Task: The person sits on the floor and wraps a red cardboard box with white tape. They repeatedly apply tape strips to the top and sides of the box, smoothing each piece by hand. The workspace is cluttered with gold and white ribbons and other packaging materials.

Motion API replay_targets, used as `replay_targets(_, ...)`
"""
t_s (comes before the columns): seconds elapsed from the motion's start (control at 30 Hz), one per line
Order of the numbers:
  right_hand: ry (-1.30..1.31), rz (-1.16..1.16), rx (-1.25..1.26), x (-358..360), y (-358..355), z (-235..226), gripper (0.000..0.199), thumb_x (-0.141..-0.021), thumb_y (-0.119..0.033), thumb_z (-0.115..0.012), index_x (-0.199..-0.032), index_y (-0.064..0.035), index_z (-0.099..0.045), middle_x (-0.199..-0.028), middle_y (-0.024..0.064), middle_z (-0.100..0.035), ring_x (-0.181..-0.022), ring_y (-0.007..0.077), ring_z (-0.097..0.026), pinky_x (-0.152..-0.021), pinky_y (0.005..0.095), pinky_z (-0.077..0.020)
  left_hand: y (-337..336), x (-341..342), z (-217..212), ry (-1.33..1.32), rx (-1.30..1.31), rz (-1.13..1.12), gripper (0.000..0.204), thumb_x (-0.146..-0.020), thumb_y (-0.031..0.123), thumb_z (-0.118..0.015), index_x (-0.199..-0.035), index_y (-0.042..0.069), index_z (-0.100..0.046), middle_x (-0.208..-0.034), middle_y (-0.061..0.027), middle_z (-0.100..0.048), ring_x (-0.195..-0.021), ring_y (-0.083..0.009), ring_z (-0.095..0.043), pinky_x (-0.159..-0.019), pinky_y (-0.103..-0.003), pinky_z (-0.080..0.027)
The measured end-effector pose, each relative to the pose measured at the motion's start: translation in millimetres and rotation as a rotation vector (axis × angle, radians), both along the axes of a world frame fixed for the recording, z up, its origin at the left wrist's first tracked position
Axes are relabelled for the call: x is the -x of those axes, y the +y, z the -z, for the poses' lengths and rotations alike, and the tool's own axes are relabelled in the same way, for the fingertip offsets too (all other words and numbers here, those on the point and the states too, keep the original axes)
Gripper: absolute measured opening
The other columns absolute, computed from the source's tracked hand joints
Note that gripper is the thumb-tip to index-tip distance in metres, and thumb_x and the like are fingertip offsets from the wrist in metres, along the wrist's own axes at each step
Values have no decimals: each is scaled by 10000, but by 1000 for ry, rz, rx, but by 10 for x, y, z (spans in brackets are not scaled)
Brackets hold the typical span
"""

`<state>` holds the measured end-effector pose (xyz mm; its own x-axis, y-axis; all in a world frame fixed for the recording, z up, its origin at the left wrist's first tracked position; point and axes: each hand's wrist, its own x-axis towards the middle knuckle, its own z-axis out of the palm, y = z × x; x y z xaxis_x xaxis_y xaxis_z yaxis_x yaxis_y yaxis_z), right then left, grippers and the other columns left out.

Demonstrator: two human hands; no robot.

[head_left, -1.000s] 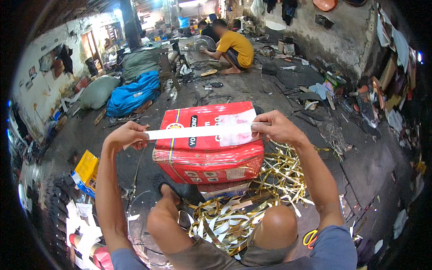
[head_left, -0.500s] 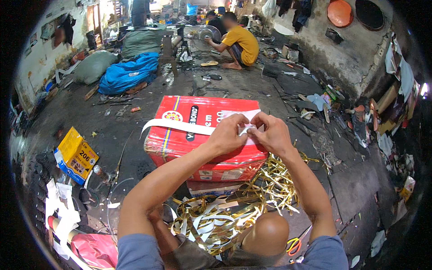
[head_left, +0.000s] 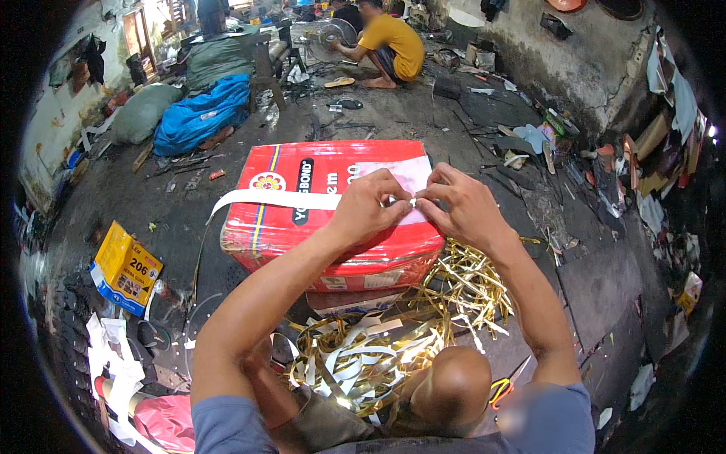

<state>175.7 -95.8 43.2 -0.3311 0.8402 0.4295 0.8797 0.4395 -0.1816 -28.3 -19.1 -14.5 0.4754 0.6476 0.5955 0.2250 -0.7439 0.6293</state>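
Note:
A red carton (head_left: 333, 240) stands in front of my knees, and both my hands work over its top. A white strip (head_left: 280, 198) runs across the carton from the left, with its far left end hanging over the side. My left hand (head_left: 370, 203) has thumb and fingers pinched on the strip's right end. Facing it, my right hand (head_left: 459, 204) pinches at the same small white end, so the fingertips of both hands nearly meet. Beneath them lies a pale pinkish sheet (head_left: 416, 178) on the carton. The fingers hide part of the strip.
Gold and white strip scraps (head_left: 469, 291) lie heaped before my knees. Orange-handled scissors (head_left: 501, 392) are beside my right knee. A yellow box (head_left: 125, 268) and a pink bag (head_left: 165, 424) are at left. Farther off, a person in yellow (head_left: 395, 47) squats by a wheel.
The carton and room sit further left and higher in the picture. My hands stay together at the strip's end, with my left fingers shifted a little and a small white bit showing between the fingertips.

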Motion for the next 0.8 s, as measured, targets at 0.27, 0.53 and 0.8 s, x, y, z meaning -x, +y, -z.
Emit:
replay_targets(0.27, 289, 47, 82, -48, 31, 7, 220, -836, -251, -810, -939, -57, -803, -983, 123, -622, -822, 261, -656, -771, 397, -539, 35, -47, -58, -79, 241, 93, 142, -850, 141, -794, -931, 25, -788, -882, -89, -669, -791, -174, -614, -702, -342, -495)
replay_targets(0.53, 722, 210, 186, -13, 186, 371, 162, -805, -158, -781, -881, -27, -726, -695, 17, -532, -652, 114, -501, -569, 294, -389, -32, -59, -150, -9, 272, -18, 186, -849, 168, -762, -884, -15, -746, -900, -149, -691, -841, -236, -678, -759, -380, -535)
replay_targets(0.8, 787, 279, 134, -35, 242, 471, 199, -900, -231, -742, -891, -54, -649, -659, -29, -540, -611, 69, -485, -551, 281, -391, 204, -172, -363, 333, 50, -50, 149, -788, 194, -748, -828, 58, -795, -816, -149, -747, -762, -307, -733, -722, -430, -582)
